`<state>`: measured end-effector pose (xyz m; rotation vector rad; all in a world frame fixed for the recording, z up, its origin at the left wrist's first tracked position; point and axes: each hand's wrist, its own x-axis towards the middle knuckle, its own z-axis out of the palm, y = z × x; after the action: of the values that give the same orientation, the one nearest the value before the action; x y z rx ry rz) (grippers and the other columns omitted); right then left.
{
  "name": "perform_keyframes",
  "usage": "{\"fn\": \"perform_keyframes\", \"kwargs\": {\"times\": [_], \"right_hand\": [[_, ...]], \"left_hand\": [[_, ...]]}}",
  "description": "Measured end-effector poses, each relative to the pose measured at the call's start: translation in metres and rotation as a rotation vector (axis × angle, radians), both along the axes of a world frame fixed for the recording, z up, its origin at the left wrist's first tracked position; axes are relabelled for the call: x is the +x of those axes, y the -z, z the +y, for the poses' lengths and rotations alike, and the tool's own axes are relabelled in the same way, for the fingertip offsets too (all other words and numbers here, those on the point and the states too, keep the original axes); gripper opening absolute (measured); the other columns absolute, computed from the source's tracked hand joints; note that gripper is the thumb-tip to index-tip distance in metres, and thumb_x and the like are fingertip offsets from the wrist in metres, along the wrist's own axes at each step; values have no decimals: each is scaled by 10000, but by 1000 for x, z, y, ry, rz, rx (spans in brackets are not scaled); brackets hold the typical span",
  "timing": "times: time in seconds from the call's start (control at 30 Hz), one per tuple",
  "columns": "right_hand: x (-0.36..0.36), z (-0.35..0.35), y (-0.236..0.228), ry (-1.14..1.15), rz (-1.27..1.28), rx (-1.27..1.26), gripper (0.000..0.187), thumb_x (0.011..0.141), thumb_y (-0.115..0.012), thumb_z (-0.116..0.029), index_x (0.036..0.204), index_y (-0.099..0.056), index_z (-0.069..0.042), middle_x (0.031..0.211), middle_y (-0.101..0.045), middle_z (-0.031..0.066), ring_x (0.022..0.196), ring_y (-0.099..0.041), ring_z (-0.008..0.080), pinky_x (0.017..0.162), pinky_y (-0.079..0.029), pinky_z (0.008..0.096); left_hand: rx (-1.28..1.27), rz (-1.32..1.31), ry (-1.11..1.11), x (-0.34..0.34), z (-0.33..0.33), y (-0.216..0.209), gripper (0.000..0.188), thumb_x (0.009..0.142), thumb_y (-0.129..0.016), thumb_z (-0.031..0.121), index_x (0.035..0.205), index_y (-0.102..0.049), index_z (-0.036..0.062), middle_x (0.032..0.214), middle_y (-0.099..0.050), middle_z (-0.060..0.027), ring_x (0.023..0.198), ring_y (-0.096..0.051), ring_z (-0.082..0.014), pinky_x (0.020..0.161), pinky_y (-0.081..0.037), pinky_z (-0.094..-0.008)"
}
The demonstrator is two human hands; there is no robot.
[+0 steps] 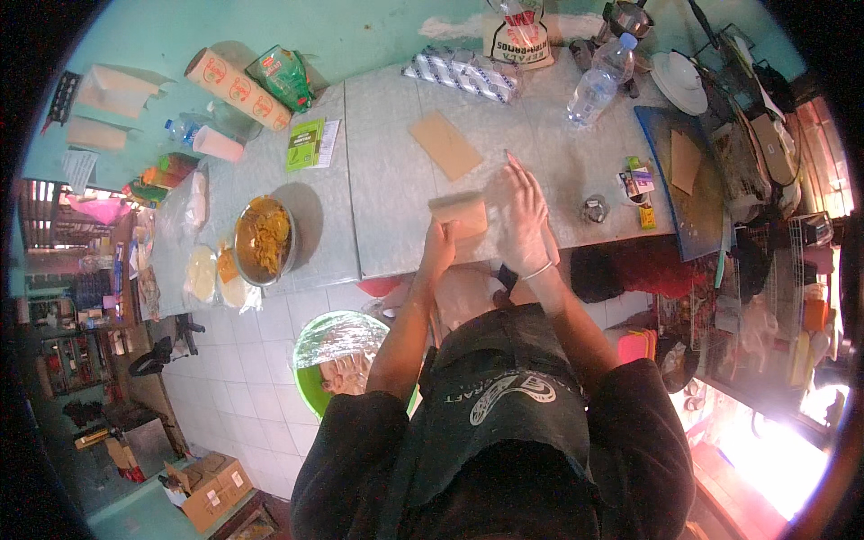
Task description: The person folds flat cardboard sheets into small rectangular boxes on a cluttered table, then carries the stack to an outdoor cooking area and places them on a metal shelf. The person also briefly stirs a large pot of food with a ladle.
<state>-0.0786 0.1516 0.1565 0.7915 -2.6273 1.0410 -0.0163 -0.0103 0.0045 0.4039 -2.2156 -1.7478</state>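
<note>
Nearest, the hands are apart: the left hand [438, 244] pinches a brown paper piece [470, 219] at its eight o'clock corner, and the right hand [526, 216] is at three o'clock, fingers straight. The piece looks light, stiffish and easily creased, best held lightly by an edge. Beyond, toward twelve o'clock, a flat brown sheet [445, 146] lies on the grey table [382, 166].

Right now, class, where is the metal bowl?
In the head view, the metal bowl is left of the left hand, on the table, near the green booklet.
</note>
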Motion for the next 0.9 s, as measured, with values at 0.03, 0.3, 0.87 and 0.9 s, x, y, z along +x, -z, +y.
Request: {"fn": "perform_keyframes", "kwargs": {"times": [0.03,0.3,0.87,0.9], "right_hand": [[-10,11,11,-30,-102,-18,610,820,-651,-32,1392,-448,-87,1497,-352,159,1363,-364,342,1102,-310,449],[-20,69,131,-259,-782,-188,445,818,-654,-149,1239,-538,-64,1366,-452,161,1236,-433,452,992,-383,559],[20,128,157,78,-311,222,548,851,-563,-121,1350,-376,6,1222,-538,278,998,-612,437,820,-513,513],[33,150,193,13,-265,259,554,850,-573,-134,1353,-381,-3,1204,-564,267,973,-624,431,814,-517,508]], "left_hand": [[125,-17,38,-1,2,-14,336,987,-538,192,1235,-494,-29,1139,-631,-146,1059,-596,-240,905,-467,-363],[199,-83,-100,6,-17,-23,359,962,-558,214,1230,-497,-17,1112,-617,-118,993,-590,-184,868,-478,-346],[344,-224,-406,112,-105,-9,451,931,-610,231,1297,-461,12,1163,-592,-123,1018,-593,-214,856,-489,-371],[392,-219,-409,109,-102,-14,455,932,-615,228,1305,-461,18,1170,-592,-117,1029,-590,-213,866,-485,-371]]}}
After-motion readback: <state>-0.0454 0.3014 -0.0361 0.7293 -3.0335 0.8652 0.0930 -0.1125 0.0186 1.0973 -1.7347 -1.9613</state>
